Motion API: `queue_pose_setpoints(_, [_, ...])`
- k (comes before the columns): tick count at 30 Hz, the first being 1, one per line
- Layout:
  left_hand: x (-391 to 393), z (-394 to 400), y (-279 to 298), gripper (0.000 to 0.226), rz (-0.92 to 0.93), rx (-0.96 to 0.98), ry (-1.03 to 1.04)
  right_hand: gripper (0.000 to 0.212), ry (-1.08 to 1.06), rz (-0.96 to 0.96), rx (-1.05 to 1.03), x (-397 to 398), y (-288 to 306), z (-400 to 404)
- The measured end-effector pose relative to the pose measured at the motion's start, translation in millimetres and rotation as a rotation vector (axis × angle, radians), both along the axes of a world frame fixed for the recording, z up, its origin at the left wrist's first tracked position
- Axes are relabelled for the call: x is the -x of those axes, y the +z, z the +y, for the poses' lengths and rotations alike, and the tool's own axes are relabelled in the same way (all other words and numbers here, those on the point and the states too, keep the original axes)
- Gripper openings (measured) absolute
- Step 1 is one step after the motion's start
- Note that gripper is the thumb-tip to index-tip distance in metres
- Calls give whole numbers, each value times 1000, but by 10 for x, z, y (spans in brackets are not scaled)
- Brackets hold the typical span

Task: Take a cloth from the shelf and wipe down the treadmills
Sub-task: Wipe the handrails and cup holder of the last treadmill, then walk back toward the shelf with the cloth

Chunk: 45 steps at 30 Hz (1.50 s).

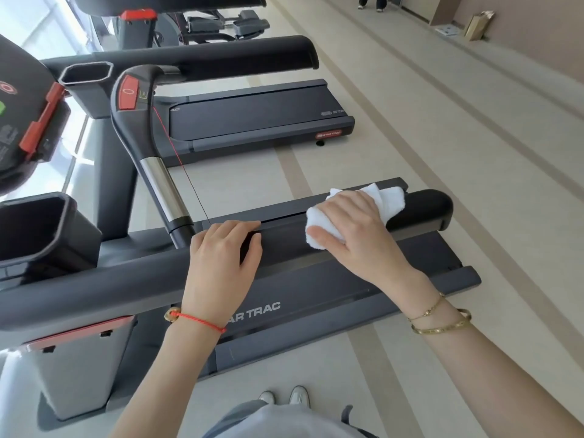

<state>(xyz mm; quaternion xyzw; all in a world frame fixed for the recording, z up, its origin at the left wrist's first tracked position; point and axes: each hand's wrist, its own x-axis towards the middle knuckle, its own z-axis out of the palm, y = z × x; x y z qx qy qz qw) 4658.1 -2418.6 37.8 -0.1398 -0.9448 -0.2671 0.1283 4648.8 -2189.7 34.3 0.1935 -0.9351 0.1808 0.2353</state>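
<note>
A white folded cloth (384, 197) lies on the black side handrail (420, 205) of the nearest treadmill (316, 298), close to the rail's rounded end. My right hand (354, 232) lies on top of the cloth and presses it against the rail, thumb at the cloth's near edge. Further left on the same rail, my left hand (222, 254) rests with its fingers curled over the rail's top. The treadmill's belt deck with white lettering shows below the rail.
A second treadmill (259, 118) stands beyond, with a red safety cord (177, 153) hanging from its handle. Cup holders (34, 229) and a console (19, 115) sit at left. Beige floor (442, 121) runs along the right; a paper bag (480, 23) stands by the far wall.
</note>
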Motion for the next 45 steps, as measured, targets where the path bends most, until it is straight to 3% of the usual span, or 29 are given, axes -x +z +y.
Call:
queue_pose_setpoints(9, [-55,-432,77,24,-26,-25,-23,46,4,-54,3,-86,109,-543])
queue_pose_setpoints(15, [-54,-633,152,27,-37,-65,-107,42,-199,114,74,-333,207,-695])
queue_pose_setpoints(20, [-36,-564,183,23,2,-98,-274,42,-439,13,144,-811,242,-617])
queue_pose_setpoints(31, [-255,17,12,23,23,-107,-694,35,-973,-215,247,-1957,-16,-562])
queue_pose_setpoints(36, [-333,451,-122,25,-29,-86,-844,60,-1142,-297,86,-2285,-119,-384])
queue_pose_setpoints(39, [-379,786,-191,24,-44,-69,-921,36,-1269,-194,306,-2478,-195,-209])
queue_pose_setpoints(45, [-582,1673,-255,24,-74,-39,-1080,33,-1435,-163,303,-2873,-297,339])
